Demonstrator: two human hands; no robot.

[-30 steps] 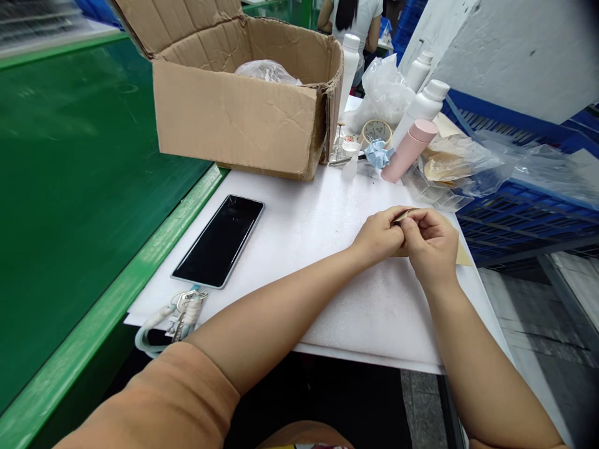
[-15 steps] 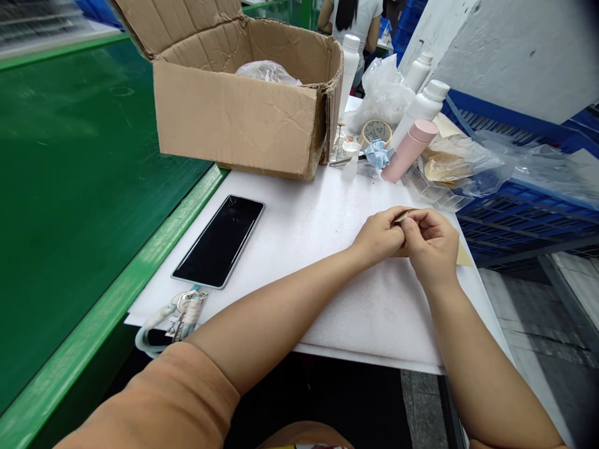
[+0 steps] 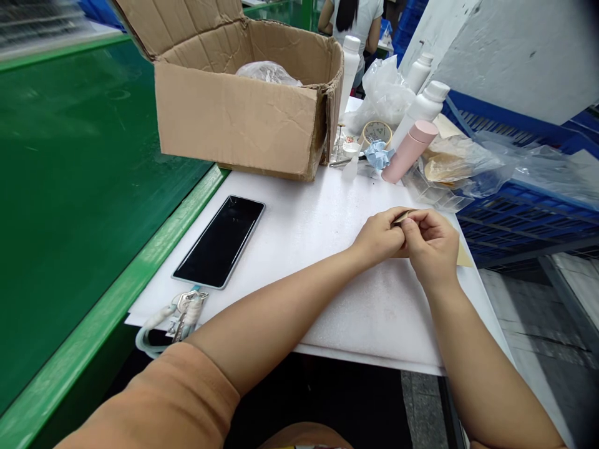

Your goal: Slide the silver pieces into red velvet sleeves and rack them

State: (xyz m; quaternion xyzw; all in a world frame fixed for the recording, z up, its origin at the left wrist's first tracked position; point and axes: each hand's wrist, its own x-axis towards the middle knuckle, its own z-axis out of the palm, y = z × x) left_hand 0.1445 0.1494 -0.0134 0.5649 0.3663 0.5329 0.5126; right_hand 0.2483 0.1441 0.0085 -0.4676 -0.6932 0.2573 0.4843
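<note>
Near the right edge of the white-topped table (image 3: 299, 231), my left hand (image 3: 380, 237) and my right hand (image 3: 433, 246) meet with fingers pinched. Between the fingertips is a small, thin piece, dark with a tan face (image 3: 403, 216); its kind cannot be made out, and the fingers hide most of it. Both hands are closed on it. Under them, partly covered, lies a yellowish-tan sheet (image 3: 463, 255), its corner showing right of my right hand. A black-screened phone (image 3: 219, 242) lies left of my left forearm, with keys on a strap (image 3: 187, 308) at its lower end.
An open cardboard box (image 3: 234, 118) holding a clear bag stands at the back left. Right of it are white bottles (image 3: 416, 115), a pink bottle (image 3: 409, 153), a tape roll (image 3: 377, 132) and crumpled blue paper (image 3: 378, 154). Blue crates (image 3: 510, 218) stand right; another person (image 3: 353, 25) is behind.
</note>
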